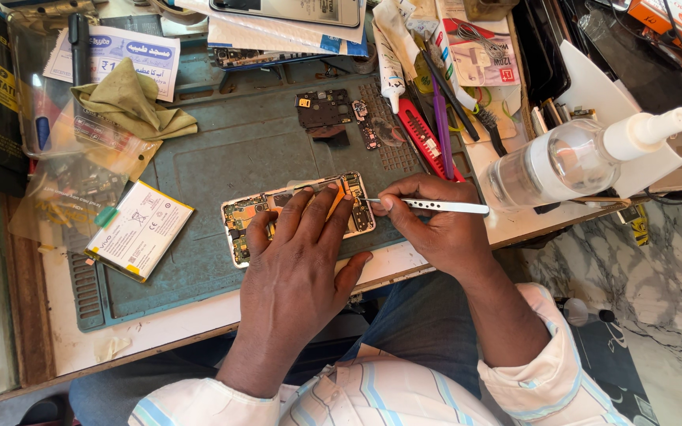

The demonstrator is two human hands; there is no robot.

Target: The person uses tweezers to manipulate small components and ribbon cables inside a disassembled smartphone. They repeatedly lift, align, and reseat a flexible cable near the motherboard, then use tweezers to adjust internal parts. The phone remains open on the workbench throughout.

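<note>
- On the grey-green mat of the table, I see the opened white-framed phone.
- My left hand presses flat on it.
- My right hand pinches silver metal tweezers, tips at the phone's right end.
- Step, I judge: working a small part; next needs steady, fine tip placement.

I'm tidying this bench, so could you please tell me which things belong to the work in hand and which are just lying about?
In use:
left hand, pressing down the opened phone
right hand, holding metal tweezers
repair mat

Lying about:
white battery
olive cloth
loose circuit board
clear spray bottle
red tool
</note>
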